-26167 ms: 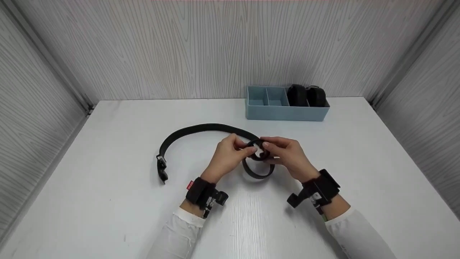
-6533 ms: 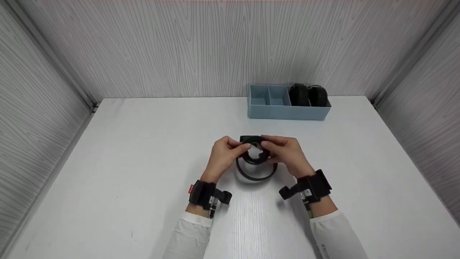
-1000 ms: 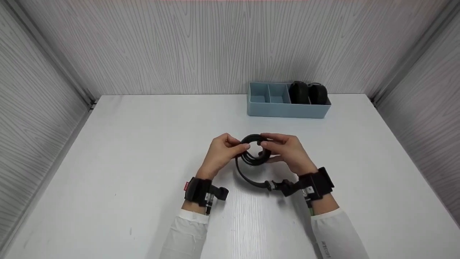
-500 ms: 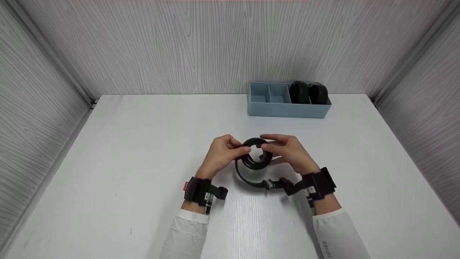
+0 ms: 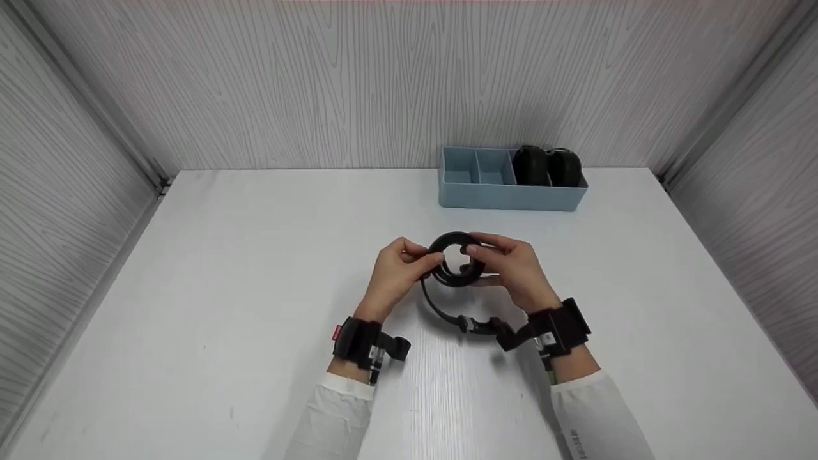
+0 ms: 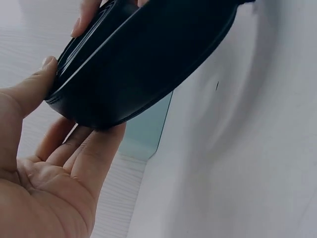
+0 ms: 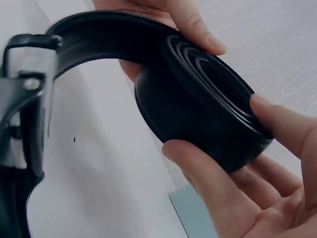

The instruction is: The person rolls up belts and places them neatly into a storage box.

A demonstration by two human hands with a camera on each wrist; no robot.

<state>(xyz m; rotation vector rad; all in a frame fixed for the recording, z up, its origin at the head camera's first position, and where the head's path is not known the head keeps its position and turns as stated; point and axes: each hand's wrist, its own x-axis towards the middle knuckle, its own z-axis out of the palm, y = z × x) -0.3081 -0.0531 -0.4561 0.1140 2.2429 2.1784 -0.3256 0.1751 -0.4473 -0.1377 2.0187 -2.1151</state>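
You worked at a white table (image 5: 192,287) with a faint wood grain, boxed in on the left, right and far sides by pale grey wood-grain walls (image 5: 319,83). At the far right of the table, against the back wall, stood a light blue divided tray (image 5: 511,197); its two left compartments showed bare, and two dark rolled belts (image 5: 546,167) sat in its right part. A small red tag (image 5: 337,332) showed on your left wrist strap, and some print ran along your right sleeve (image 5: 578,441), both too small to read. Your left hand (image 5: 399,275) and right hand (image 5: 514,268) held the coiled black belt (image 5: 455,259) between them just above the middle of the table, each with thumb and fingers curled round the coil's rim. The loose tail curved toward you and ended in the buckle (image 5: 473,326), lying near your right wrist. Compared with half a second earlier, the coil sat a little farther from you and more upright, and the tail with its buckle had drawn in slightly to the left.
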